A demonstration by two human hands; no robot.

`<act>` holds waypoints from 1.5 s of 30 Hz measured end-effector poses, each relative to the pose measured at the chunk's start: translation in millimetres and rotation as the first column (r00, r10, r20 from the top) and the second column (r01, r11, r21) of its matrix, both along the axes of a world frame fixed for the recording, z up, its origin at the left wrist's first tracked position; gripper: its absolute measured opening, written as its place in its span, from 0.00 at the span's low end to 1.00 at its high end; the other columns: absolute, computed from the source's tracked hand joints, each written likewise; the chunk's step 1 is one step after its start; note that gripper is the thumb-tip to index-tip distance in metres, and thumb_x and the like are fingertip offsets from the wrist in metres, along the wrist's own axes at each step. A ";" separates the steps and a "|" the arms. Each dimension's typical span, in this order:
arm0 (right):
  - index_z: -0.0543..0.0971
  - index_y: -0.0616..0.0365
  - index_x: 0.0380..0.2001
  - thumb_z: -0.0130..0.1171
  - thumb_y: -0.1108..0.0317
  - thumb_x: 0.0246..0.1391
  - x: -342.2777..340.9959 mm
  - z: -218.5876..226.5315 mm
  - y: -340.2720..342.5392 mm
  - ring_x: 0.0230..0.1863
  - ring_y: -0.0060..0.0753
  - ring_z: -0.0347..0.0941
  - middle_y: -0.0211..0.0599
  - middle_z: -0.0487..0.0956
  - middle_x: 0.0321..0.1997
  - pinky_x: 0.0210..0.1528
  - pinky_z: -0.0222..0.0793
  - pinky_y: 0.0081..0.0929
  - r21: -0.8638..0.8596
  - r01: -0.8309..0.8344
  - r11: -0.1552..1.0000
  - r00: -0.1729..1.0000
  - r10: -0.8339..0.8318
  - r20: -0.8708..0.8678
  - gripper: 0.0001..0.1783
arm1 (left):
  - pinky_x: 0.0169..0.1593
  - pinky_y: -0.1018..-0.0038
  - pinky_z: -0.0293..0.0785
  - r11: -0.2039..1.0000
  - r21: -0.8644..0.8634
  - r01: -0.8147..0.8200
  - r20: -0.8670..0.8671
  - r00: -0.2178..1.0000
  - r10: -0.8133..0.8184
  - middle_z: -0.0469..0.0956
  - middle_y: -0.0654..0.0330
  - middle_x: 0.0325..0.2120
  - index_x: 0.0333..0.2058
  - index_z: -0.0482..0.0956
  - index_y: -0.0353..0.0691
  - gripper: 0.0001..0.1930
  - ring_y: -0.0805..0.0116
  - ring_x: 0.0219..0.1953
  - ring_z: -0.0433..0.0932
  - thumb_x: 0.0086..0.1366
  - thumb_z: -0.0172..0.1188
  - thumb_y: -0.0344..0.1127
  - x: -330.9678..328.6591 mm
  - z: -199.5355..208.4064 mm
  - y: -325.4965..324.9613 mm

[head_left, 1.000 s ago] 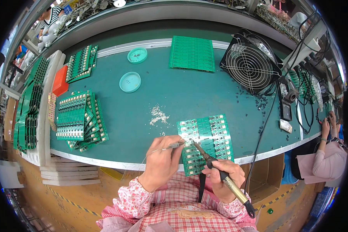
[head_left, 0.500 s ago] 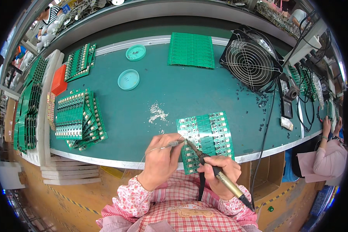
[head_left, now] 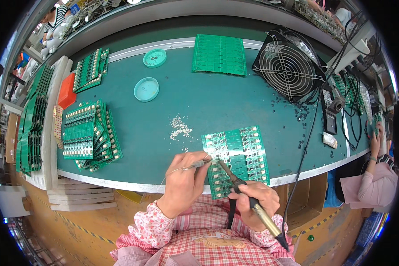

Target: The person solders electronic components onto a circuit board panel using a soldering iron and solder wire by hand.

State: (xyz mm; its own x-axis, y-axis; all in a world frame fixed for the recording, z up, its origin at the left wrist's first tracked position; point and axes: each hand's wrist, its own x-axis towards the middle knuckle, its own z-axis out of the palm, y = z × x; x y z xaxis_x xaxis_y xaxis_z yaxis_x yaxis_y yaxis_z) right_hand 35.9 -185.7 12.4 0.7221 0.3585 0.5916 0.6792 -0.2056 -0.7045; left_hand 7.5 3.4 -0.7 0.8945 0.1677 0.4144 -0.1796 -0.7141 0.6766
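Observation:
My right hand [head_left: 256,200] is closed around a soldering iron [head_left: 267,219] with a dark grip and brass-coloured handle. Its tip points to the upper left, over the left part of a green circuit board panel [head_left: 249,153] lying at the table's front edge. My left hand [head_left: 181,182] pinches a thin solder wire [head_left: 175,170] with a small grey sleeve [head_left: 199,164] at the fingers, close to the iron's tip. Whether the tip touches the panel is too small to tell. Rows of small pale and dark parts run along the panel.
Tiny pale parts [head_left: 180,127] lie left of the panel. Stacked boards [head_left: 79,133] and a red box [head_left: 67,91] stand left; two round dishes [head_left: 146,89] and bare boards [head_left: 219,54] lie farther back. A black fan [head_left: 290,66] and cable stand right, near a co-worker's arm [head_left: 373,150].
The iron's tip has shifted slightly right along the panel, and its rear end has dropped lower with my right hand. My left hand stays nearly in place.

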 end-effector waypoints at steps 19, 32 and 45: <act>0.78 0.62 0.37 0.62 0.72 0.60 1.4 -10.6 -5.6 0.28 0.29 0.85 0.39 0.84 0.29 0.28 0.78 0.21 0.127 0.038 0.991 0.907 0.019 -0.421 0.06 | 0.41 0.65 0.74 1.000 0.025 -0.003 0.027 1.000 0.002 0.81 0.57 0.37 0.40 0.78 0.36 0.09 0.54 0.37 0.79 0.59 0.64 0.22 -0.4 -3.3 0.0; 0.77 0.62 0.38 0.63 0.74 0.58 2.6 -24.7 -14.7 0.31 0.31 0.85 0.40 0.84 0.31 0.32 0.80 0.23 0.177 -0.026 0.984 0.919 0.093 -0.384 0.07 | 0.41 0.65 0.74 1.000 0.012 -0.005 0.024 1.000 0.005 0.81 0.57 0.37 0.39 0.78 0.36 0.09 0.54 0.36 0.79 0.59 0.64 0.22 -0.2 -2.7 -0.5; 0.74 0.64 0.40 0.60 0.72 0.61 10.0 -20.3 -13.8 0.29 0.37 0.85 0.45 0.83 0.27 0.32 0.80 0.27 0.055 -0.161 0.985 0.967 0.169 -0.189 0.08 | 0.41 0.66 0.74 1.000 0.015 -0.015 0.013 1.000 0.015 0.81 0.57 0.36 0.38 0.79 0.36 0.09 0.55 0.36 0.79 0.59 0.64 0.21 -0.2 -1.7 -1.1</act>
